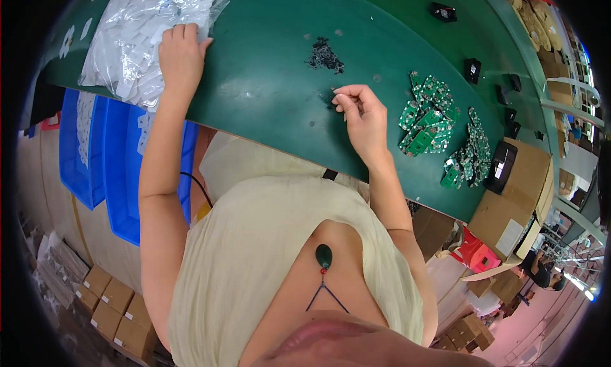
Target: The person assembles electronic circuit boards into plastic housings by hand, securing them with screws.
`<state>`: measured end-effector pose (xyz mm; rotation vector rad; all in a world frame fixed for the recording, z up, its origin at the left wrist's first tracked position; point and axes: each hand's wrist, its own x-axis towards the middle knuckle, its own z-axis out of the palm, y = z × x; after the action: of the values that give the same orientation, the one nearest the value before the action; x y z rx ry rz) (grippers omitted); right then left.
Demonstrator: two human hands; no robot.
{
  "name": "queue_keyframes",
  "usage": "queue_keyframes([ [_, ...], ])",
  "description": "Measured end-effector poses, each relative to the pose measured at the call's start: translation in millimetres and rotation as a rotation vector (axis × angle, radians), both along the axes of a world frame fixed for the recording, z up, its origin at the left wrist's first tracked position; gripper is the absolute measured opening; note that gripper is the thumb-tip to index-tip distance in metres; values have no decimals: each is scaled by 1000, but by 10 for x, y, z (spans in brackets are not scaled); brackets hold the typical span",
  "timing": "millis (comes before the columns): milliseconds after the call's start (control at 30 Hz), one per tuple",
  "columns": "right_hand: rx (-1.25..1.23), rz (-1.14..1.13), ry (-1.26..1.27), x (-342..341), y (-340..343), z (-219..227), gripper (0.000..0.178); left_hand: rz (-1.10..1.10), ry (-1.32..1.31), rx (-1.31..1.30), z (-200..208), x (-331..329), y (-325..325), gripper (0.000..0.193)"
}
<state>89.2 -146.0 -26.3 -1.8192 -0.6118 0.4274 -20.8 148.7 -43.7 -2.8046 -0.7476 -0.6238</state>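
Observation:
A clear plastic bag (121, 55) full of flat white plastic pieces lies at the far left of the green table. My left hand (182, 52) rests on its right side, fingers stretched over the plastic and thumb apart. Near the table's middle, my right hand (363, 115) is pinched, thumb against forefinger, just above the surface. A small black part (333, 98) shows at its fingertips; its exact shape is too small to make out. Beyond that hand is a loose heap of small black parts (325, 56).
Green circuit boards (428, 122) lie in two heaps to the right. Several black housings (472, 70) stand along the table's far right side. An open cardboard box (512, 201) is at the right edge. Blue bins (121, 176) holding white pieces sit below the left edge.

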Motion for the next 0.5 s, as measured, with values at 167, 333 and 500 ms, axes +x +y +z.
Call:
queue_keyframes([
  [167, -59, 55, -167, 2, 25, 66, 6, -46, -343, 78, 152, -52, -68, 10],
  [333, 247, 123, 97, -138, 259, 192, 4, 89, -575, -719, 383, -78, -776, 20],
  [500, 288, 82, -186, -217, 499, 203, 8, -229, -626, -1813, 243, -31, -1211, 18],
])
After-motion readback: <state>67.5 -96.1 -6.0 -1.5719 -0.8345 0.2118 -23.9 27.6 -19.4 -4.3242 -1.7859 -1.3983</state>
